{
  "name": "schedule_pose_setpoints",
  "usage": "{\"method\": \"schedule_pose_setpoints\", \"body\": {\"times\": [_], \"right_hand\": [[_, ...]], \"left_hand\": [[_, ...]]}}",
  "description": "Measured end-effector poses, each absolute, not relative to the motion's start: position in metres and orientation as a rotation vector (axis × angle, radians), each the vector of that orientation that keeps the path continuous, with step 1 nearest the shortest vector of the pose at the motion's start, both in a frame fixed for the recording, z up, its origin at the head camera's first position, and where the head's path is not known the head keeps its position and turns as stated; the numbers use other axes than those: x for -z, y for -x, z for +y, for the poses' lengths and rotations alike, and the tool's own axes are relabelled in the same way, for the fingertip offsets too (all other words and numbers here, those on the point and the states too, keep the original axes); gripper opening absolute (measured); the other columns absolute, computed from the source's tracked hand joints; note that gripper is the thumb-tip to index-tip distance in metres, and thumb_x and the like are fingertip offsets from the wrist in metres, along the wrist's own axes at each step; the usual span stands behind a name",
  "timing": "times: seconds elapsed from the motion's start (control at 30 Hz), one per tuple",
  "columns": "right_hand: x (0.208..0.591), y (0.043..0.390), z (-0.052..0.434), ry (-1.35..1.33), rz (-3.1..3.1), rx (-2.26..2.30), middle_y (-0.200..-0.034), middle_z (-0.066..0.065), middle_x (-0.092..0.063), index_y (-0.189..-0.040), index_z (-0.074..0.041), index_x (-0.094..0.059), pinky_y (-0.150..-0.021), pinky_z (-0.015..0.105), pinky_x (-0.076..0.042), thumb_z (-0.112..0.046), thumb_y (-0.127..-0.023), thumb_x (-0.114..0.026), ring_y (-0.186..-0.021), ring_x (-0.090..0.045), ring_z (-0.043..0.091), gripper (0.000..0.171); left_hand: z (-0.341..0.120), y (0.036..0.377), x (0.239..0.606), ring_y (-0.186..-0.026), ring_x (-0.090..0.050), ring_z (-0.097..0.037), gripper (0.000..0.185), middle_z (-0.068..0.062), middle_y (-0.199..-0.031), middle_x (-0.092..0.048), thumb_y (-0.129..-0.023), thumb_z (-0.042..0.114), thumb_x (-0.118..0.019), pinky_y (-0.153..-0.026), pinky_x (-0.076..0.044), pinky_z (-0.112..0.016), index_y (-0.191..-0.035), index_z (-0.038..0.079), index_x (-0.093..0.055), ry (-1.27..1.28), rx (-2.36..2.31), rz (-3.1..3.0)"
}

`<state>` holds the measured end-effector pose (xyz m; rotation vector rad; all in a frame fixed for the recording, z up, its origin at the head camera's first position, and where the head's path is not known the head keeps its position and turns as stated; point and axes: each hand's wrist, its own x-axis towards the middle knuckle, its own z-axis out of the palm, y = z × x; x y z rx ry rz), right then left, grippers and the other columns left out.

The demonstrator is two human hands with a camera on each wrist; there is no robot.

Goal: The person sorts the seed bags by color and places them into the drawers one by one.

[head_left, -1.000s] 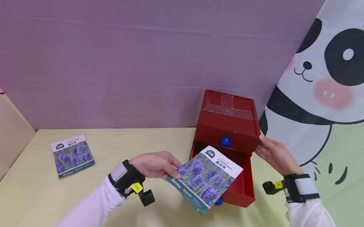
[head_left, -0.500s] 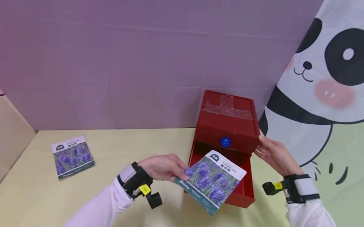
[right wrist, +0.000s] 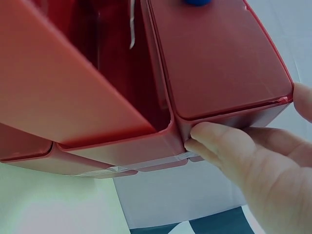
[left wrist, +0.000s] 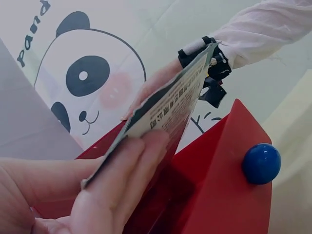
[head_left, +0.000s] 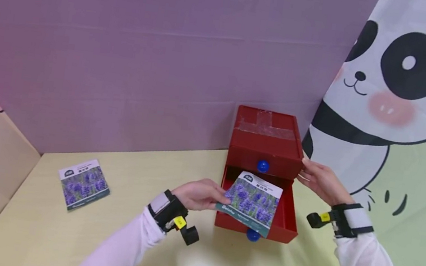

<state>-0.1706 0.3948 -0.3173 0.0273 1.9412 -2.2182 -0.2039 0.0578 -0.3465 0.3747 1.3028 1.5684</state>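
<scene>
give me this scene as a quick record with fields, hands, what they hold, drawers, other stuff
left hand: left hand pinches the seed packet by its left edge
seed packet: tilted, over the open lower drawer, lavender picture up
right hand: right hand rests with its fingers on the right side of the red drawer box
upper drawer: upper drawer shut, blue knob showing
lower drawer: pulled out, its blue knob at the front
elsewhere: second seed packet flat on the table, apart to the left
</scene>
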Motion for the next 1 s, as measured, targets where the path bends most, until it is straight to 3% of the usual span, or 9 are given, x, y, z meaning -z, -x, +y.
{"method": "schedule_pose_setpoints", "body": {"times": [0.13, 0.43, 0.63, 0.83, 1.0], "right_hand": [[0.316, 0.171, 0.394, -0.029, 1.936, 2.218, -0.104, -0.004, -0.065, -0.102, -0.021, -0.065, -0.082, 0.024, -0.051, -0.024, -0.096, -0.044, -0.098, -0.059, 0.013, 0.022], [0.316, 0.172, 0.395, -0.023, 1.923, 2.224, -0.104, -0.004, -0.065, -0.102, -0.021, -0.066, -0.083, 0.024, -0.051, -0.023, -0.096, -0.044, -0.098, -0.059, 0.013, 0.023], [0.316, 0.172, 0.396, -0.013, 1.934, 2.217, -0.104, -0.004, -0.065, -0.102, -0.020, -0.065, -0.082, 0.024, -0.051, -0.022, -0.097, -0.042, -0.098, -0.059, 0.012, 0.023], [0.317, 0.171, 0.396, -0.017, 1.936, 2.218, -0.105, -0.004, -0.065, -0.103, -0.021, -0.064, -0.082, 0.024, -0.051, -0.023, -0.097, -0.043, -0.098, -0.060, 0.013, 0.022], [0.318, 0.171, 0.395, -0.028, 1.916, 2.229, -0.104, -0.004, -0.065, -0.103, -0.020, -0.064, -0.082, 0.024, -0.051, -0.023, -0.097, -0.042, -0.098, -0.060, 0.013, 0.023]], "left_hand": [[0.063, 0.202, 0.348, -0.067, -0.056, -0.011, 0.031, -0.006, -0.084, -0.064, -0.091, -0.001, -0.049, -0.046, -0.035, -0.008, -0.118, -0.016, -0.048, -0.345, -1.576, 1.341], [0.074, 0.200, 0.349, -0.064, -0.055, -0.008, 0.028, -0.004, -0.079, -0.062, -0.091, -0.001, -0.049, -0.050, -0.040, -0.007, -0.114, -0.017, -0.050, -0.287, -1.642, 1.388], [0.083, 0.201, 0.351, -0.070, -0.059, -0.009, 0.029, -0.004, -0.081, -0.062, -0.091, -0.002, -0.050, -0.069, -0.051, -0.015, -0.115, -0.017, -0.051, -0.238, -1.697, 1.420], [0.089, 0.202, 0.355, -0.074, -0.061, -0.010, 0.030, -0.007, -0.084, -0.060, -0.092, -0.002, -0.048, -0.083, -0.048, -0.024, -0.117, -0.017, -0.049, -0.160, -1.749, 1.379], [0.092, 0.201, 0.355, -0.088, -0.059, -0.018, 0.032, -0.014, -0.102, -0.058, -0.093, 0.000, -0.046, -0.091, -0.045, -0.030, -0.122, -0.012, -0.046, -0.042, -1.828, 1.278]]}}
